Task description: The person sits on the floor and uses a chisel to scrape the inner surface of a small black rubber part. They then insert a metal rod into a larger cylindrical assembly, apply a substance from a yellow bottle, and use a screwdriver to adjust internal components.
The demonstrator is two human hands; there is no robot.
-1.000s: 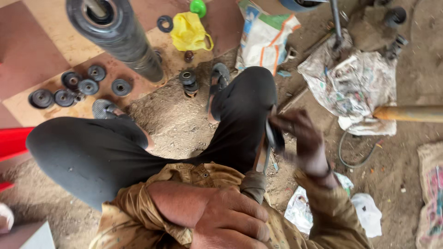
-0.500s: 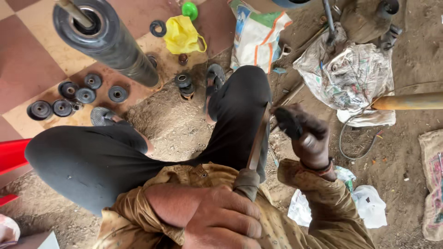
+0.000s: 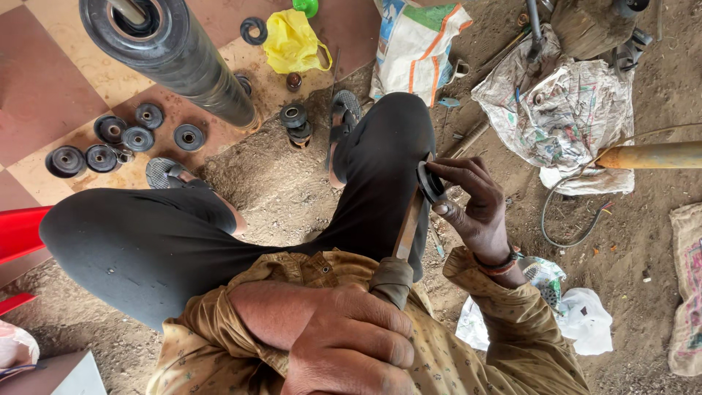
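1. While the person squats on the dirt floor [image 3: 292, 197], the biggest thing in view, a long dark ribbed cylinder [image 3: 183, 55] with a shaft through its end, lies on the tiled floor [image 3: 44, 88] well apart from both hands and untouched.
2. Crumpled printed paper [image 3: 578, 110] and a white woven sack [image 3: 417, 44] lie farther off, with a yellow bag [image 3: 292, 40] near the cylinder's side.
3. Five black round discs [image 3: 121, 139] sit in a loose group on the tiles, and two more stacked pieces [image 3: 295, 123] stand by the sandal; these look like parts waiting their turn or already handled, and I cannot tell which.
4. The left hand [image 3: 344, 344] is closed tight around the cloth-wrapped handle of a flat metal file [image 3: 406, 234].
5. The right hand [image 3: 475, 208] pinches a small black ring [image 3: 430, 183] between its fingers, held against the file's far end beside the knee.
6. Judging from this, one ring is being worked now, so the job seems partway through, with most pieces on the floor not in hand.
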